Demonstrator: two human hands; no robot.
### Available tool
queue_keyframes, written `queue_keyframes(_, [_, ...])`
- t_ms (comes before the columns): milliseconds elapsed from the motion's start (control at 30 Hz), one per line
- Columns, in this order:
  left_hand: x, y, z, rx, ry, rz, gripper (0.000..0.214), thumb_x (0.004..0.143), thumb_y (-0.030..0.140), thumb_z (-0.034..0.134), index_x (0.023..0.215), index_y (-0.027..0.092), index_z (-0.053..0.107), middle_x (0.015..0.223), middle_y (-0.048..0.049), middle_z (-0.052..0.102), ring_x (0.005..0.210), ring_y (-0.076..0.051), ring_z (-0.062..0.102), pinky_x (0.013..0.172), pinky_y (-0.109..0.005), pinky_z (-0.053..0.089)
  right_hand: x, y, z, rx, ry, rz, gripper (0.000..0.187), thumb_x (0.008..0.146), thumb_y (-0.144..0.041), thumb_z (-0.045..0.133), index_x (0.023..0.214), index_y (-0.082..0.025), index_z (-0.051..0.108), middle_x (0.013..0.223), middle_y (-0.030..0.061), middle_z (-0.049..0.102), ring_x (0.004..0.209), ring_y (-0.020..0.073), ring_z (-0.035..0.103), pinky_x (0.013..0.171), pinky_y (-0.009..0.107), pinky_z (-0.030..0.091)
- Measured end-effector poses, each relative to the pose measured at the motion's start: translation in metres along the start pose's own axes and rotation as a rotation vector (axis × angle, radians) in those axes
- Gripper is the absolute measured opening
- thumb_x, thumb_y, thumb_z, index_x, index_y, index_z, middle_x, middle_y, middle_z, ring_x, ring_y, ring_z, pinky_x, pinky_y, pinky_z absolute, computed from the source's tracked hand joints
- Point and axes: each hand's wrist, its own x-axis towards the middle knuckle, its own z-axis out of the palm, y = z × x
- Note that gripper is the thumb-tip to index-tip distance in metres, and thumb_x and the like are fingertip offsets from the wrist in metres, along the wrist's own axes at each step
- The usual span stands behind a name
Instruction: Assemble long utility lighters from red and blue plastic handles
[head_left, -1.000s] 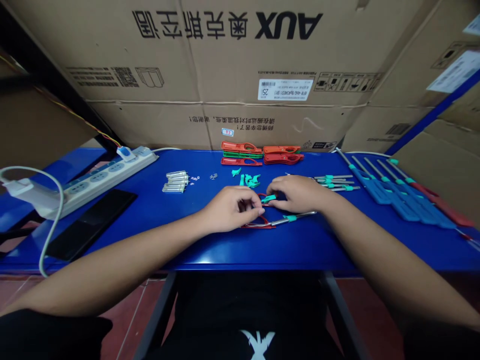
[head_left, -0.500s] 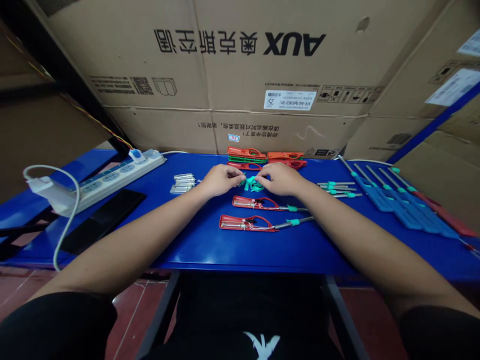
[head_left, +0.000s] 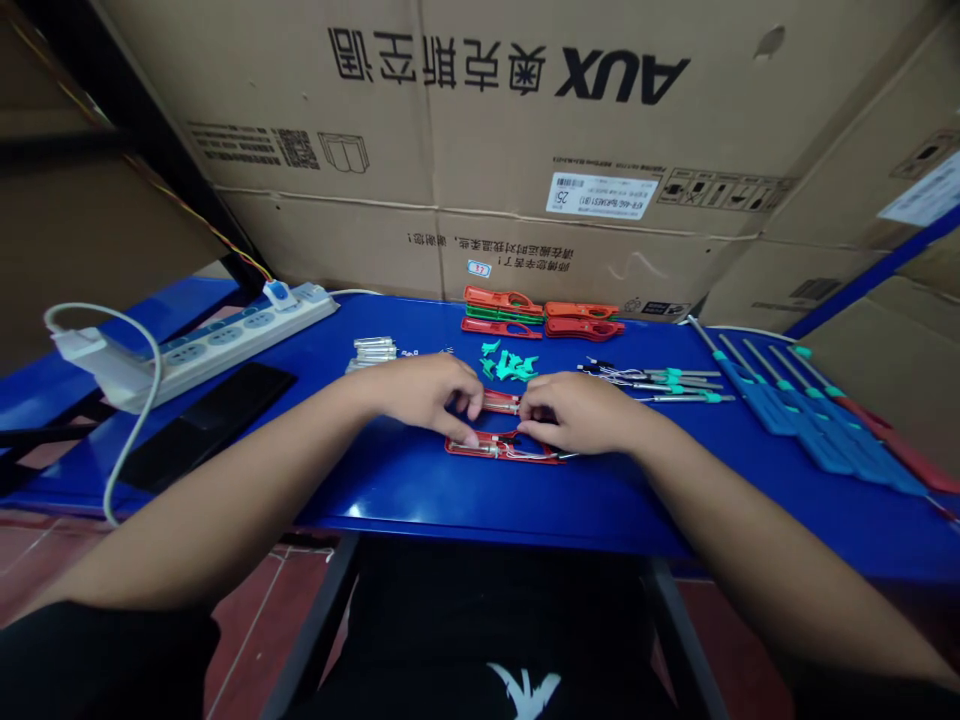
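Head cam: you had two open trays on the shiny blue tabletop (head_left: 390, 495), a long red plastic near shell (head_left: 491, 437) and a matching far shell (head_left: 490, 394), one clear tube apiece. Your left hand (head_left: 427, 392) was half-open, thumb over the near shell; your right hand (head_left: 581, 412) curled beside it, can't tell if pinching anything.

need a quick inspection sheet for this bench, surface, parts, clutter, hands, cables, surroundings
surface: blue table, glossy, parts laid across it
parts: nearer red casing open with wires inside; farther red casing partly hidden; teal pieces loose beyond the hands
clutter: black phone-like slab at the left
hands: left hand, thumb over the nearer red casing; right hand by the farther red casing; grips unclear
cables: white cable loops beside the power strip
surroundings: printed cardboard behind
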Motion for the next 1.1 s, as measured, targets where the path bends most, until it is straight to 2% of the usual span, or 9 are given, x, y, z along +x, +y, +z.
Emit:
queue_keyframes(133, [0.005, 0.010, 0.013, -0.009, -0.054, 0.042, 0.024, 0.073, 0.039, 0.083, 0.082, 0.019, 0.072, 0.077, -0.0010, 0.068, 0.068, -0.014, 0.060, 0.060, -0.025, 0.040, -0.001, -0.012, 0.002, 0.095, -0.044, -0.100, 0.012, 0.088, -0.027, 0.063, 0.088, -0.020, 0.074, 0.090, 0.0032, 0.070, 0.075, 0.0146, 0.059, 0.064, 0.027, 0.037])
queue_keyframes(300, [0.006, 0.014, 0.021, 0.019, -0.085, -0.052, 0.015, 0.075, 0.029, 0.080, 0.079, 0.018, 0.070, 0.073, 0.0002, 0.068, 0.064, -0.014, 0.059, 0.058, -0.025, 0.038, -0.003, -0.024, 0.009, 0.098, -0.078, -0.009, 0.007, 0.084, -0.026, 0.067, 0.084, -0.021, 0.072, 0.089, 0.0021, 0.071, 0.077, 0.0155, 0.059, 0.063, 0.028, 0.035])
queue_keyframes(433, [0.005, 0.014, 0.016, 0.012, -0.053, -0.075, 0.017, 0.077, 0.030, 0.079, 0.080, 0.017, 0.069, 0.074, 0.0003, 0.067, 0.062, -0.012, 0.058, 0.055, -0.023, 0.035, -0.002, -0.017, 0.013, 0.194, -0.027, -0.070, 0.010, 0.087, -0.023, 0.063, 0.078, -0.019, 0.065, 0.080, 0.0005, 0.065, 0.070, 0.0124, 0.054, 0.061, 0.026, 0.031])
queue_keyframes(567, [0.001, 0.016, 0.007, -0.011, -0.020, -0.032, 0.017, 0.079, 0.033, 0.078, 0.085, 0.018, 0.071, 0.078, 0.0002, 0.069, 0.067, -0.012, 0.060, 0.060, -0.023, 0.037, -0.003, -0.014, 0.013, 0.282, 0.036, -0.144, 0.015, 0.083, -0.017, 0.059, 0.070, -0.019, 0.054, 0.068, -0.0028, 0.056, 0.062, 0.0102, 0.048, 0.060, 0.026, 0.030])
queue_keyframes(700, [-0.004, 0.014, -0.001, 0.041, -0.006, -0.054, 0.014, 0.078, 0.030, 0.080, 0.082, 0.019, 0.072, 0.076, 0.0015, 0.069, 0.070, -0.013, 0.060, 0.065, -0.024, 0.039, -0.003, -0.015, 0.013, 0.344, 0.041, -0.150, 0.014, 0.078, -0.014, 0.059, 0.065, -0.018, 0.053, 0.066, -0.0034, 0.055, 0.060, 0.0097, 0.046, 0.059, 0.025, 0.030])
queue_keyframes(800, [-0.003, 0.008, -0.004, 0.075, 0.067, -0.104, 0.012, 0.077, 0.026, 0.079, 0.082, 0.018, 0.071, 0.077, 0.0008, 0.069, 0.072, -0.013, 0.061, 0.068, -0.024, 0.040, -0.003, -0.011, 0.010, 0.321, 0.029, -0.120, 0.012, 0.079, -0.017, 0.061, 0.067, -0.018, 0.060, 0.069, -0.0020, 0.057, 0.062, 0.0103, 0.048, 0.060, 0.025, 0.032])
queue_keyframes(933, [0.007, -0.001, 0.004, 0.001, 0.247, -0.109, 0.019, 0.083, 0.035, 0.074, 0.088, 0.017, 0.070, 0.086, -0.0009, 0.071, 0.076, -0.013, 0.062, 0.071, -0.024, 0.043, -0.005, 0.004, 0.000, 0.212, 0.055, -0.032, 0.015, 0.085, -0.034, 0.067, 0.084, -0.019, 0.072, 0.078, 0.0013, 0.064, 0.067, 0.0125, 0.053, 0.062, 0.026, 0.034])
queue_keyframes(1100, [0.022, -0.005, 0.023, 0.029, 0.293, -0.151, 0.017, 0.082, 0.033, 0.073, 0.086, 0.017, 0.069, 0.083, -0.0012, 0.071, 0.072, -0.013, 0.060, 0.068, -0.025, 0.041, -0.005, 0.027, -0.002, 0.143, 0.111, 0.138, 0.015, 0.086, -0.033, 0.067, 0.086, -0.020, 0.074, 0.084, 0.0031, 0.069, 0.070, 0.0140, 0.057, 0.063, 0.027, 0.038])
